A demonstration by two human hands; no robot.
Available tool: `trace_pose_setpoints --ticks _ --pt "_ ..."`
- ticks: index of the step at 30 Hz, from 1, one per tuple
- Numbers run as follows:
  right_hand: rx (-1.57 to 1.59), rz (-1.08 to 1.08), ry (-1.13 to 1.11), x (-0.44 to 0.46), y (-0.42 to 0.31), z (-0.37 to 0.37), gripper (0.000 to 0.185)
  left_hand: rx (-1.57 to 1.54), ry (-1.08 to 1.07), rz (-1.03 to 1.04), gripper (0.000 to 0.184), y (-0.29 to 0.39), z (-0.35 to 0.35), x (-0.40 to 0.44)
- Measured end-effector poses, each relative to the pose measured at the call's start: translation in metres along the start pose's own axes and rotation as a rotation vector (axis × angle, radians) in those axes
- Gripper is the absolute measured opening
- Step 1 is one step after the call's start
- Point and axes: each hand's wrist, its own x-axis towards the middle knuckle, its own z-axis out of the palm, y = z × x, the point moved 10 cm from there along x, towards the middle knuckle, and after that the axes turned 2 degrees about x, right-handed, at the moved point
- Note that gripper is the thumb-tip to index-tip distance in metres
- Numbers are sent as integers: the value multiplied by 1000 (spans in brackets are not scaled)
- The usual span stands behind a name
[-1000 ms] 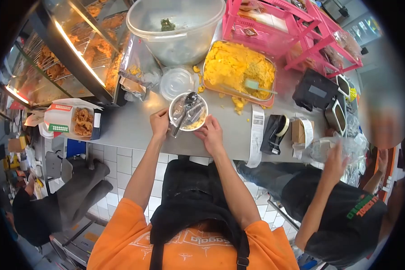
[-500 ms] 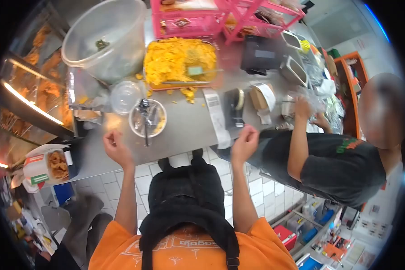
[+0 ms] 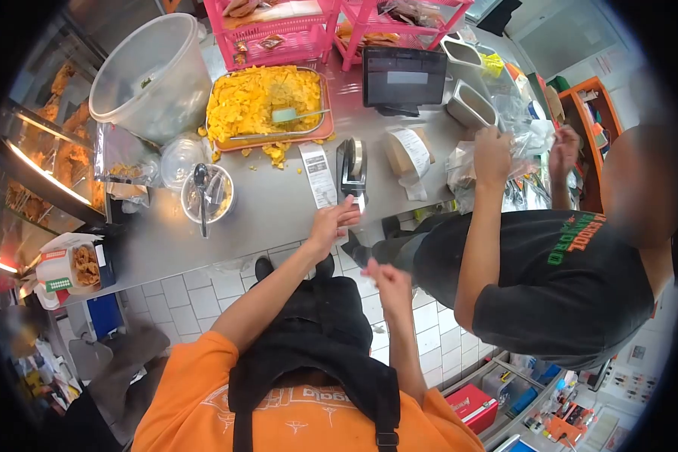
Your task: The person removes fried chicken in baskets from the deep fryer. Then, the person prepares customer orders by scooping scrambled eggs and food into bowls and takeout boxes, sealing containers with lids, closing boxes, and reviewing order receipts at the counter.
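My left hand (image 3: 333, 226) reaches the tape dispenser (image 3: 352, 167) at the counter's front, its fingers touching or just before the cutter end. Lower and to the right, my right hand (image 3: 390, 286) is off the counter with its fingers drawn together; anything in them is too small to name. Left of the dispenser lies a printed receipt (image 3: 319, 177). The white bowl (image 3: 229, 205) stands farther left, with a black spoon (image 3: 202, 197) in clear wrapping on top. Behind it is a tray of yellow food (image 3: 248, 102).
A co-worker (image 3: 550, 279) stands at the right, both hands by plastic bags. A brown box with a receipt (image 3: 409, 154), a black screen (image 3: 404, 79) and metal containers (image 3: 471, 105) are on the counter. At left are a large tub (image 3: 154, 83) and a food box (image 3: 66, 267).
My hands have left the bowl. The view has swung right. My left hand has crossed over to the tape dispenser, and my right hand has drawn back from the counter edge.
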Motion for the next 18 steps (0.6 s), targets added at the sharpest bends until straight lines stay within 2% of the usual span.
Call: trace_pose_setpoints --ticks 2,6,7,10,11,12,13,14,15,17,18 --pt "41 70 -49 -20 28 -5 33 197 53 80 53 16 9 -8" --pt "59 99 -78 -23 52 2 34 223 249 174 28 17 -1 2" --pt "20 128 -74 -18 59 0 34 226 259 179 28 13 -2 8" --pt "-126 133 -103 -2 75 -5 33 560 557 171 17 -30 -51 42" --pt "-260 59 -132 -2 66 -9 39 512 549 225 15 -15 -38 16" --pt "-302 -153 -141 0 52 -13 34 464 548 293 13 20 -23 -15" --pt "-279 -180 -194 3 29 -8 31 456 603 300 13 45 -34 -39" --pt "-253 -187 -239 -3 10 -3 28 452 675 508 11 76 -45 -77" --pt "-220 -281 -304 1 -10 21 25 455 730 717 10 98 -59 -112" --pt "-268 -506 -383 18 -74 86 25 314 951 825 8 117 -144 -153" --pt "-343 -735 -418 28 -103 129 28 257 1078 924 9 127 -188 -172"
